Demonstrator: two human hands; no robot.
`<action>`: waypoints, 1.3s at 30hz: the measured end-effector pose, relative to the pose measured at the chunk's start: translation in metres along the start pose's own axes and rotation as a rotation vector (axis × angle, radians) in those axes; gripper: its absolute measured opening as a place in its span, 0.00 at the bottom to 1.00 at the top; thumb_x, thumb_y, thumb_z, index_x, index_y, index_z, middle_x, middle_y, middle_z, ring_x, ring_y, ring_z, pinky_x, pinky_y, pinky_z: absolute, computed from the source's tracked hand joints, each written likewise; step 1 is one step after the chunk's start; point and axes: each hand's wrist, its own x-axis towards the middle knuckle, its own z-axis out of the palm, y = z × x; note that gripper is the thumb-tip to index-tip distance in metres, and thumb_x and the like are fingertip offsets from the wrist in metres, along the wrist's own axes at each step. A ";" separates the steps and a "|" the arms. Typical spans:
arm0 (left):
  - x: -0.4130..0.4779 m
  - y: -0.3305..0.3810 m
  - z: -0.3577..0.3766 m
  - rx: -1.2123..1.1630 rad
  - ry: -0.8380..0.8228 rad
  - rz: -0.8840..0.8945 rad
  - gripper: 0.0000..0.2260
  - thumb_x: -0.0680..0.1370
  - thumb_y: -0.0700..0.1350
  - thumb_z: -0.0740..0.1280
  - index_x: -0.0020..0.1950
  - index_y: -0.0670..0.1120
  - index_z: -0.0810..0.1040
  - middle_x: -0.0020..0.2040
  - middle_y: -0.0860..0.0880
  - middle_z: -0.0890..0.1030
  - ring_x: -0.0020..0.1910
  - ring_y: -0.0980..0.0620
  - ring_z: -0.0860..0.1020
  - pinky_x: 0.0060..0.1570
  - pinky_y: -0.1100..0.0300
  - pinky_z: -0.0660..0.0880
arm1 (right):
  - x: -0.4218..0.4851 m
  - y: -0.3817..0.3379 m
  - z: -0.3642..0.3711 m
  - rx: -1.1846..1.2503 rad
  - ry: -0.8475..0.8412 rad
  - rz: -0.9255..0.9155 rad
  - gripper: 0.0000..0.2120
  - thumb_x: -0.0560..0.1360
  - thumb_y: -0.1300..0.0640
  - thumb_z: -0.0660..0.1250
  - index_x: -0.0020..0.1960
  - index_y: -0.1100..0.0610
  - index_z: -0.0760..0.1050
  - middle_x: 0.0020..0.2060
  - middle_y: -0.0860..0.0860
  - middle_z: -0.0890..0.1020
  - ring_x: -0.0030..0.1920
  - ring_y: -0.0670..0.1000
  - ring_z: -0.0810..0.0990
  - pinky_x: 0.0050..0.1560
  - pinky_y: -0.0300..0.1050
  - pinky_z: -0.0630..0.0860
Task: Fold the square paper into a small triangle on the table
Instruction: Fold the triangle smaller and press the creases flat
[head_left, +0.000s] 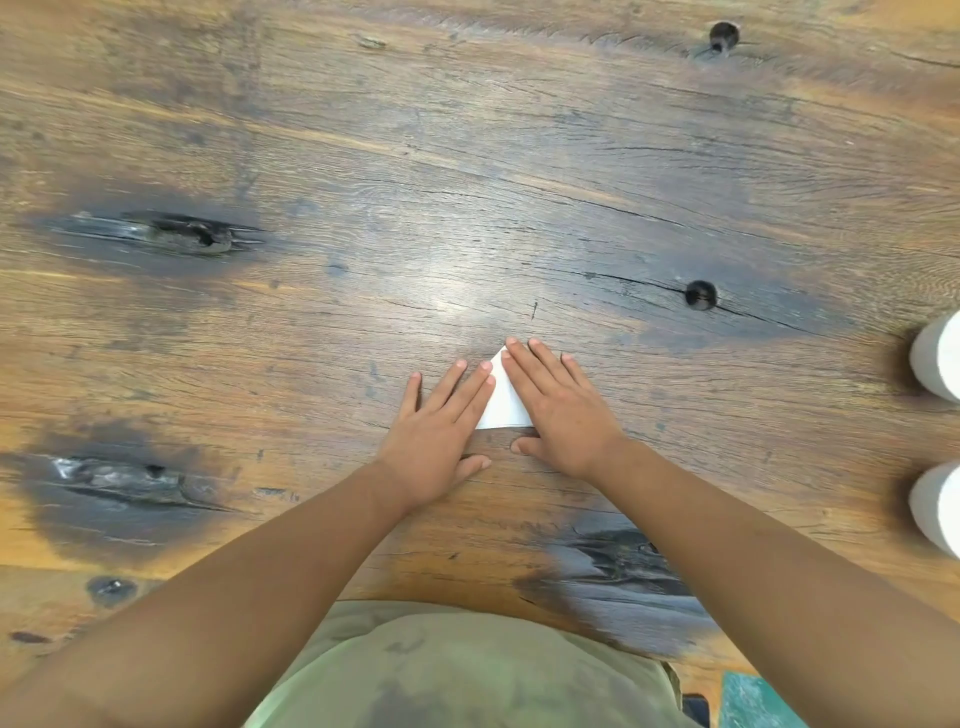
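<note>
Closest to the camera is a green shirt (467, 675), faded and blotched with darker stains, cut off by the bottom edge. From either side of it two bare forearms reach forward over the wooden surface (363, 156), a worn plank top with long grain cracks, dark scorched-looking patches and a few round black knots.

The paper (503, 397) is white, smooth and shaped as a small triangle, lying flat on the surface just beyond the shirt, its point aimed away from the person. Only the middle wedge of it shows (both slanted sides run under the hands).

The left hand (441, 421) lies flat on the left side of the paper, fingers (470, 389) stretched out and together, pressing down rather than gripping anything. The right hand (558, 402) lies flat on the right side, fingers straight, the tips reaching the paper's point; it too is spread, holding nothing. Both thumbs rest on the wood just nearer the shirt than the paper's base.

Well to the right of the paper, two white rounded cylinders (937, 358) are cut off by the frame edge; what they are cannot be told. A teal corner (753, 701) shows right of the shirt.
</note>
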 end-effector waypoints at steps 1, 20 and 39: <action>-0.004 -0.003 0.002 0.007 -0.001 0.002 0.42 0.78 0.66 0.57 0.80 0.48 0.37 0.81 0.52 0.36 0.79 0.49 0.35 0.75 0.35 0.45 | 0.000 0.000 0.001 0.003 0.000 0.002 0.54 0.72 0.40 0.71 0.80 0.53 0.36 0.79 0.48 0.36 0.79 0.51 0.36 0.78 0.54 0.42; -0.081 -0.024 0.019 0.009 0.002 -0.018 0.39 0.77 0.62 0.64 0.81 0.47 0.53 0.81 0.51 0.51 0.80 0.46 0.51 0.74 0.38 0.57 | 0.001 0.000 0.003 0.006 0.008 0.003 0.55 0.71 0.40 0.72 0.80 0.53 0.36 0.79 0.47 0.36 0.79 0.51 0.36 0.78 0.53 0.39; -0.047 -0.021 -0.021 -0.118 0.130 0.027 0.13 0.79 0.45 0.65 0.62 0.44 0.79 0.64 0.47 0.78 0.62 0.44 0.75 0.61 0.47 0.72 | -0.038 -0.002 0.004 0.357 0.229 0.229 0.37 0.76 0.51 0.69 0.78 0.53 0.54 0.79 0.49 0.56 0.76 0.51 0.59 0.74 0.48 0.60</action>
